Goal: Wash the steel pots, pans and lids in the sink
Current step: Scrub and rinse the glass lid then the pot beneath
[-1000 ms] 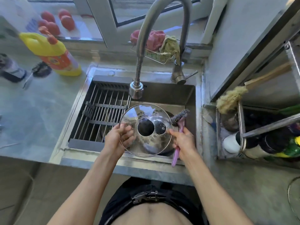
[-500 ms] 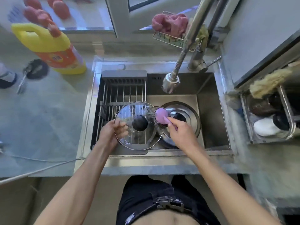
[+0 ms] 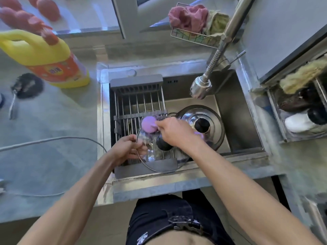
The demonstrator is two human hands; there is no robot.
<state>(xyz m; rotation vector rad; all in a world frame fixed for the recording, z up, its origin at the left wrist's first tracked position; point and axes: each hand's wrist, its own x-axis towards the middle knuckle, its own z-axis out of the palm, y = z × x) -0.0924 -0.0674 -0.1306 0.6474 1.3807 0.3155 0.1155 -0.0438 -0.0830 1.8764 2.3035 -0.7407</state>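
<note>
A glass lid (image 3: 152, 154) with a steel rim and black knob hangs over the left part of the sink (image 3: 247, 110), above the drain rack (image 3: 134, 103). My left hand (image 3: 128, 149) grips its left rim. My right hand (image 3: 175, 132) holds a purple-handled steel-wool scrubber (image 3: 149, 123) and presses it on the lid's far edge. To the right, inside the sink, lies a steel pot with a second black-knobbed lid (image 3: 200, 124) on it.
The faucet head (image 3: 200, 89) hangs over the sink's back. A yellow detergent bottle (image 3: 44, 57) stands on the left counter beside a cable (image 3: 53, 139). A wire basket with cloths (image 3: 194, 23) sits behind the sink. A rack of brushes and bottles (image 3: 300, 110) is at right.
The lid has moved left, from over the pot to over the drain rack. My right hand has carried the scrubber left across the lid to its far left edge.
</note>
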